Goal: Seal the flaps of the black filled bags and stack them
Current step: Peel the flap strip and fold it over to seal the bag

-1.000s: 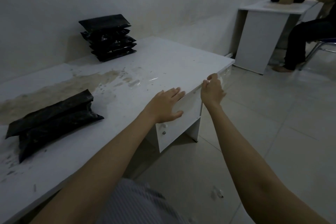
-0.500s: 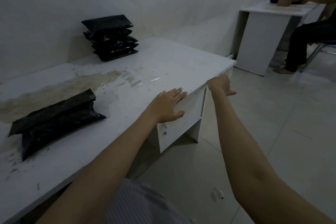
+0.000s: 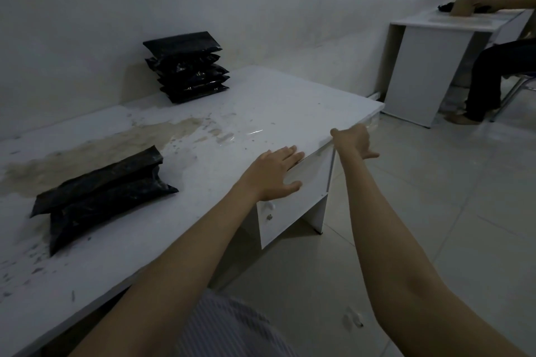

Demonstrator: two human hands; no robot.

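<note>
Head view: no readable writing shows on anything. The left hand (image 3: 272, 174) lies flat, fingers straight, pressing the worktop (image 3: 290, 101) at its front edge. The right hand (image 3: 352, 140) reaches the same edge near the right corner; what its fingers hold cannot be told. Two black bags (image 3: 101, 197) lie toward the left end; a stack of black bags (image 3: 187, 66) stands at the back edge.
</note>
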